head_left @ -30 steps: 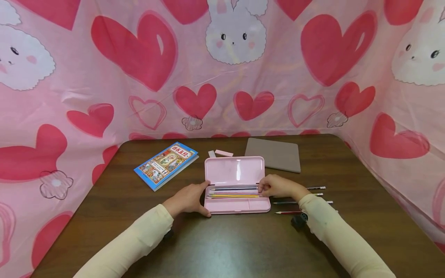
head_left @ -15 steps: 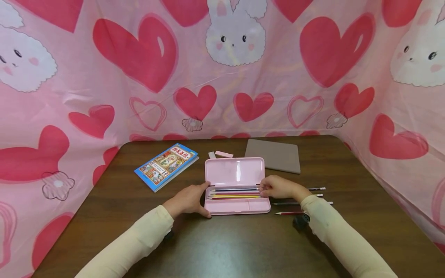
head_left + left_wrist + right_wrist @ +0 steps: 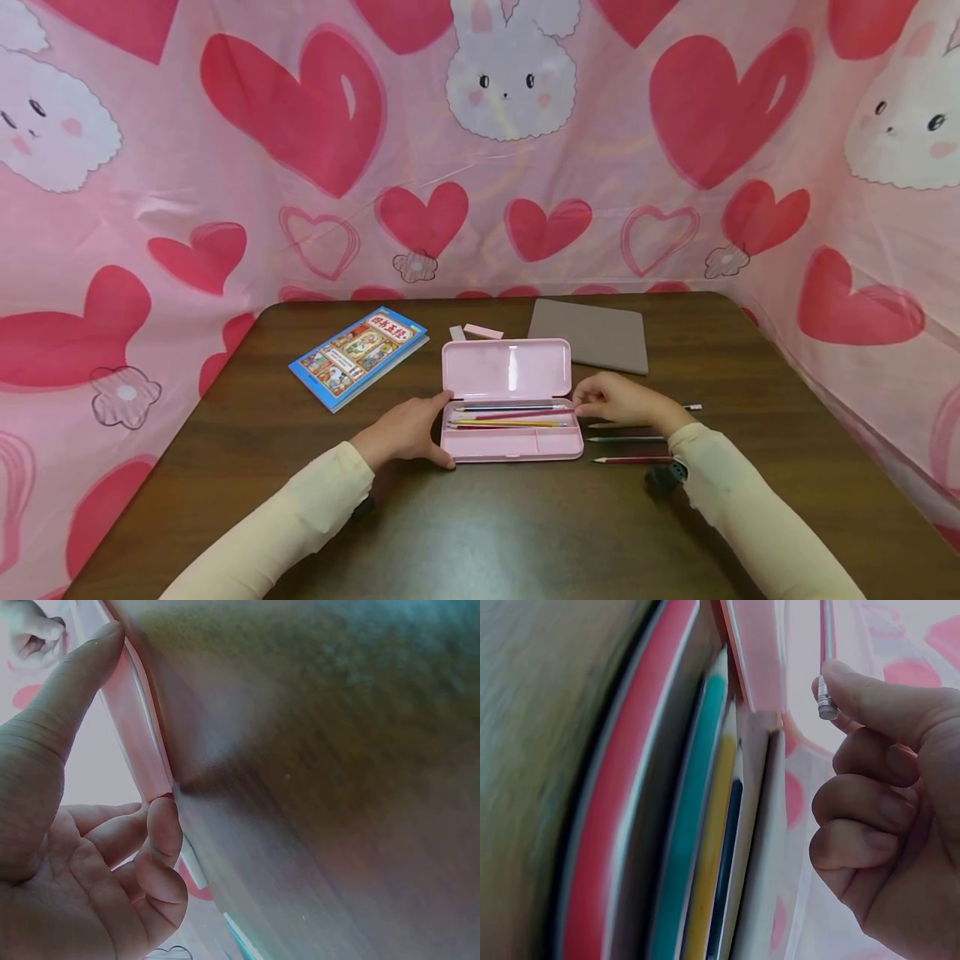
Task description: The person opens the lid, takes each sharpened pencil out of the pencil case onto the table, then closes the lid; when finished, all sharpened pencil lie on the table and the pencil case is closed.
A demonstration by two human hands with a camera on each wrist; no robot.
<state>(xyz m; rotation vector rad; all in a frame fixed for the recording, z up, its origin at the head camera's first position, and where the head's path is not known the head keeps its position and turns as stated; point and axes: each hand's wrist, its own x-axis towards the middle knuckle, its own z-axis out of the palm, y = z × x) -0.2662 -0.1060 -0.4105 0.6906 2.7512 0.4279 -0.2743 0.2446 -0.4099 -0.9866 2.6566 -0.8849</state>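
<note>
A pink pencil case (image 3: 480, 447) lies on the table with its lid (image 3: 487, 371) raised. My left hand (image 3: 405, 429) grips the case's left end, thumb at the front corner and a finger at the back; in the left wrist view the thumb lies along its edge. Between thumb and forefinger, my right hand (image 3: 622, 400) pinches a red pencil (image 3: 528, 413) by its eraser end, as the right wrist view shows. That pencil slants over the long compartment, where a yellow pencil (image 3: 510, 424) and a dark blue pencil (image 3: 510, 407) lie among others.
Right of the case, a red pencil (image 3: 630, 460) and a dark green pencil (image 3: 626, 439) lie beside others partly under the right hand. Behind stand a grey flat slab (image 3: 592, 333), a pink eraser (image 3: 483, 331) and, leftward, a blue-bordered book (image 3: 360, 354).
My right hand has shifted right and slightly up, drawing the red pencil's end toward the case's right edge. The left hand stays on the case.
</note>
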